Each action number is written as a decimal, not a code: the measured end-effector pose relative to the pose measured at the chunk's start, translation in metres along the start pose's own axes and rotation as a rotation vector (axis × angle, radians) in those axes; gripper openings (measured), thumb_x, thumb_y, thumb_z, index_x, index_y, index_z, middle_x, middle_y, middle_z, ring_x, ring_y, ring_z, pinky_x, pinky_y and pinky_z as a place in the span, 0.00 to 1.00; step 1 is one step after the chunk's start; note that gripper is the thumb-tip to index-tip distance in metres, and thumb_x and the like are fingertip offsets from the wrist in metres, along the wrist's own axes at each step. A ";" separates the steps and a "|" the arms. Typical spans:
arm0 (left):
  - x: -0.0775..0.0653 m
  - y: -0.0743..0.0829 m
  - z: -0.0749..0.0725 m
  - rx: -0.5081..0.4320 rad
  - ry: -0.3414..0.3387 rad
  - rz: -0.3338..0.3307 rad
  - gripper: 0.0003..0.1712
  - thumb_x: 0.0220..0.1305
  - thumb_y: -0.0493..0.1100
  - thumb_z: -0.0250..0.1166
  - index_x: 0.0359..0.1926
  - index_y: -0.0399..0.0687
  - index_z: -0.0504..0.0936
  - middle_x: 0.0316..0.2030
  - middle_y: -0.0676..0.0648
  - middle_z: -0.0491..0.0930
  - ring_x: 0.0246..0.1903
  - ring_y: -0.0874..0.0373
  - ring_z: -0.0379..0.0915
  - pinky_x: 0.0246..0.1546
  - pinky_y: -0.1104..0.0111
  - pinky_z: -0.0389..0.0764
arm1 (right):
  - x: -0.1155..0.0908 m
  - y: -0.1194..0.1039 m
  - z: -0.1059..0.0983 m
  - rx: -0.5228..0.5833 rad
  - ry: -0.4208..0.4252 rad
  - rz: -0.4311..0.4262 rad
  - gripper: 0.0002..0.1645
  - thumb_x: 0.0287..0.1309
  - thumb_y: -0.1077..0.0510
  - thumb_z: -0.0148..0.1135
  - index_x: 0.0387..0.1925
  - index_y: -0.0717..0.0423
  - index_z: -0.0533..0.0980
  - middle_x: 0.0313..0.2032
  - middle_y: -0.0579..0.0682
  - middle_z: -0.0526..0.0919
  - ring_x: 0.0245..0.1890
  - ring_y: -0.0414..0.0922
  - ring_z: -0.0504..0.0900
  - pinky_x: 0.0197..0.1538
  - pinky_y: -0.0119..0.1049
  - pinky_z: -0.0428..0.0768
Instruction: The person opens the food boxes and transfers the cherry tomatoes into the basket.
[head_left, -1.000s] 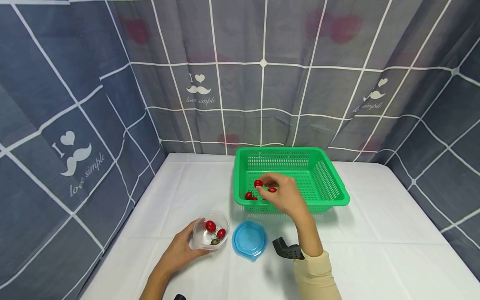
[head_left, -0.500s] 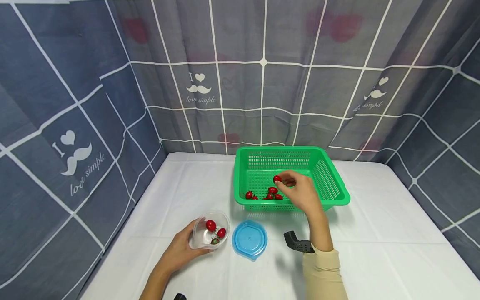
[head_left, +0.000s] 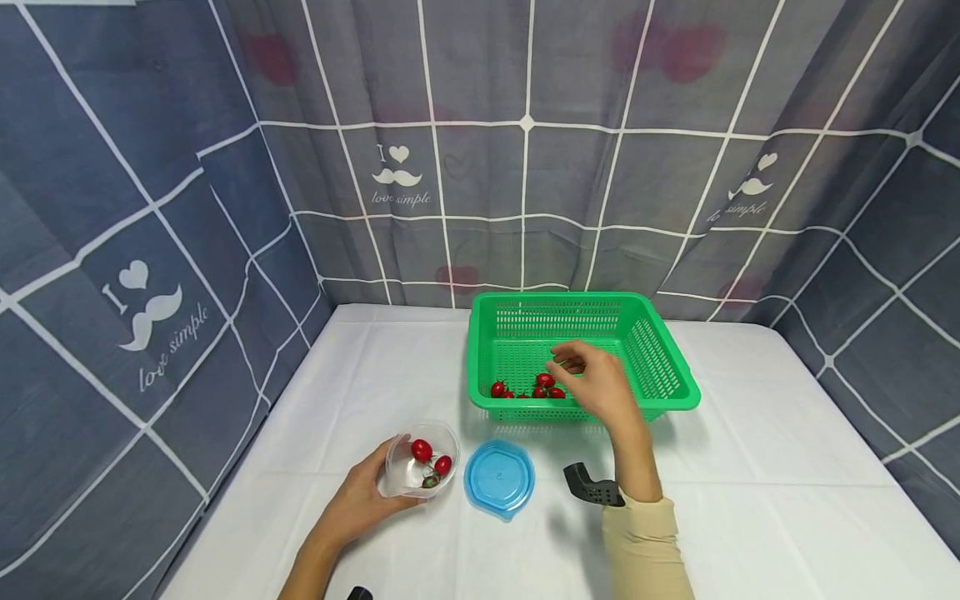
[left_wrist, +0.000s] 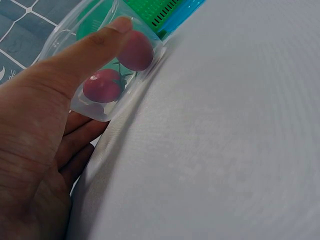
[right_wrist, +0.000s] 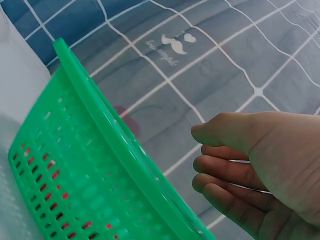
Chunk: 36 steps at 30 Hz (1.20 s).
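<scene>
My left hand point(head_left: 365, 497) grips a clear plastic tub point(head_left: 399, 475) from its left side, the mouth tipped up towards the head camera. Inside lie 3 cherry tomatoes point(head_left: 422, 451), one with green stem showing; in the left wrist view my thumb point(left_wrist: 95, 50) crosses the tub's wall. Over the front part of a green perforated basket point(head_left: 678, 367) is my right hand point(head_left: 600, 385), fingers loosely bent and nothing between thumb and fingertips. Several cherry tomatoes point(head_left: 545, 380) lie on the basket floor just below and left of it. The right wrist view shows this hand beside the basket wall point(right_wrist: 75, 150).
A blue lid point(head_left: 498, 479) lies flat on the white cloth point(head_left: 750, 500), between the tub and my right forearm. Grey checked curtains point(head_left: 480, 167) rise behind and at both sides of the table. A black wrist mount point(head_left: 592, 485) sticks out left of my right wrist.
My right hand moved right over the basket carrying a cherry tomato, then let it go; its fingers now hold nothing. The left hand and tub have stayed still.
</scene>
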<state>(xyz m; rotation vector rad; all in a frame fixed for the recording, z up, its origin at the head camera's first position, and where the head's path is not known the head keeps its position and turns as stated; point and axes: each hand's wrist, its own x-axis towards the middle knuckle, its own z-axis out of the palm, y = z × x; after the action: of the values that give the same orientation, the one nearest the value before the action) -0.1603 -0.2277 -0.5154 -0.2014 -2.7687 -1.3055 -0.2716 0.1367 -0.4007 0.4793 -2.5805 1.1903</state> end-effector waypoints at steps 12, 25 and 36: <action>0.000 0.001 0.000 -0.006 -0.004 -0.013 0.58 0.42 0.58 0.86 0.73 0.50 0.70 0.69 0.45 0.75 0.71 0.42 0.67 0.70 0.44 0.69 | 0.003 -0.027 0.035 0.101 -0.121 -0.106 0.15 0.64 0.57 0.71 0.51 0.56 0.84 0.44 0.51 0.89 0.40 0.45 0.88 0.46 0.42 0.87; 0.000 0.000 -0.001 0.004 0.009 0.020 0.57 0.42 0.59 0.86 0.73 0.52 0.70 0.67 0.47 0.77 0.69 0.45 0.71 0.69 0.44 0.71 | -0.004 -0.062 0.074 0.089 -0.234 -0.210 0.12 0.64 0.59 0.71 0.48 0.57 0.85 0.43 0.49 0.90 0.40 0.40 0.88 0.45 0.31 0.86; 0.000 0.000 -0.002 -0.007 -0.005 0.021 0.57 0.43 0.57 0.86 0.74 0.52 0.70 0.67 0.49 0.77 0.68 0.48 0.72 0.69 0.45 0.71 | -0.020 -0.088 0.106 0.057 -0.310 -0.305 0.09 0.64 0.59 0.70 0.45 0.57 0.86 0.39 0.48 0.91 0.37 0.36 0.88 0.41 0.26 0.85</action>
<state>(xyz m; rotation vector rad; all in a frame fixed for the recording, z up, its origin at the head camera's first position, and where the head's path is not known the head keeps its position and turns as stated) -0.1602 -0.2294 -0.5141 -0.2334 -2.7587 -1.3126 -0.2282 0.0053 -0.4143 1.1033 -2.5934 1.1585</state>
